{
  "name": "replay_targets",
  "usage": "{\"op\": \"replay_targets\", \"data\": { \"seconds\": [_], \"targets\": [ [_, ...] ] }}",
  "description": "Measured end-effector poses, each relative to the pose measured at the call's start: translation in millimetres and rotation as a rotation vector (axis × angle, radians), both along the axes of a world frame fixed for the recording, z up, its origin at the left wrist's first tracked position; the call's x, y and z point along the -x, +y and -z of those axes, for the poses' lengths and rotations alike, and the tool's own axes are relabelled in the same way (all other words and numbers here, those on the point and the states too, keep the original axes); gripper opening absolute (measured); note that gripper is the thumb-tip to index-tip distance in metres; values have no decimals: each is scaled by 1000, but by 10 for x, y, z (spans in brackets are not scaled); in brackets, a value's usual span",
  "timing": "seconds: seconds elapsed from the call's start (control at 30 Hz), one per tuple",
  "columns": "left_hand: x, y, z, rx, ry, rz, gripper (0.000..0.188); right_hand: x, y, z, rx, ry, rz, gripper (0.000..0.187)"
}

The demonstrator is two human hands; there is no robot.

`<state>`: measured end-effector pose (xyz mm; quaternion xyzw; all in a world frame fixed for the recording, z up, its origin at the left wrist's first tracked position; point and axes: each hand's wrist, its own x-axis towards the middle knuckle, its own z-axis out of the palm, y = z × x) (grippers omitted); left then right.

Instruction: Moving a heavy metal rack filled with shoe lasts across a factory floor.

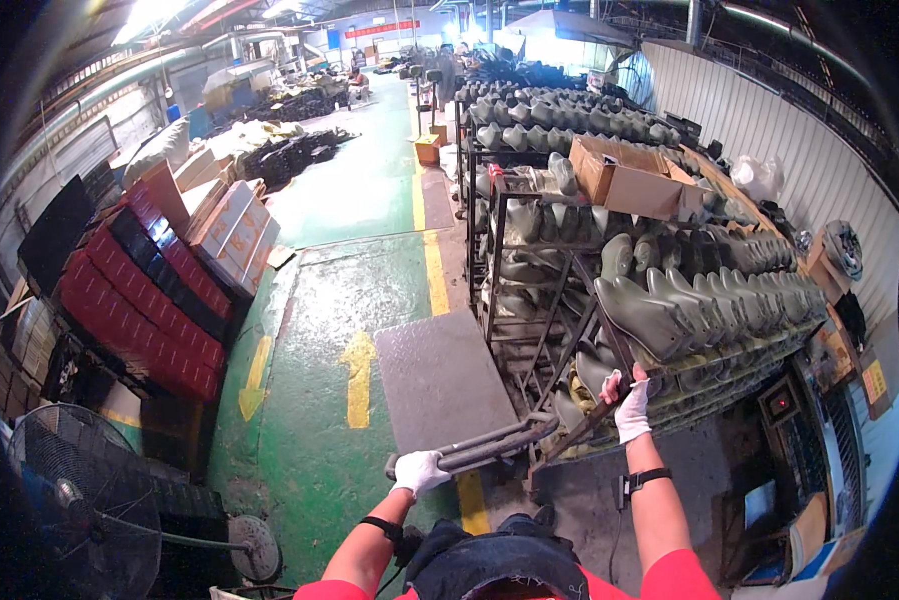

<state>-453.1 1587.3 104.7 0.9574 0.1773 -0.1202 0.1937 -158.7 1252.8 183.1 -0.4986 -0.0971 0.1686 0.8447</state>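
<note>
My left hand (pixel 421 470), in a white glove, is closed round the end of the dark tubular handle (pixel 499 443) of a flat trolley. The trolley's grey platform (pixel 441 385) lies just ahead of that handle, bare on top. My right hand (pixel 629 408), in a white glove with some fingertips uncovered, is wrapped round the metal frame bar (pixel 614 340) of a tall rack. Rows of olive-green, boot-shaped pieces (pixel 659 315) fill its tiers, right beside this hand. Whether they are boots or moulds I cannot tell.
More loaded racks (pixel 569 110) stretch away ahead, with an open cardboard box (pixel 629 180) on top. Stacked dark-red boxes (pixel 139 300) line the left, behind a large floor fan (pixel 84 500). A green walkway (pixel 314 350) with yellow markings runs between. An orange bin (pixel 427 150) stands farther off.
</note>
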Motion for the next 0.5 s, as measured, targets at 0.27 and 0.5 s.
{"op": "replay_targets", "data": {
  "seconds": [0.27,0.5],
  "targets": [
    [-7,-6,-47,21,-17,1,37,17,-9,-23,-2,-5,4,71],
    [19,8,-38,35,-86,-5,35,68,21,-73,52,-26,29,72]
  ]
}}
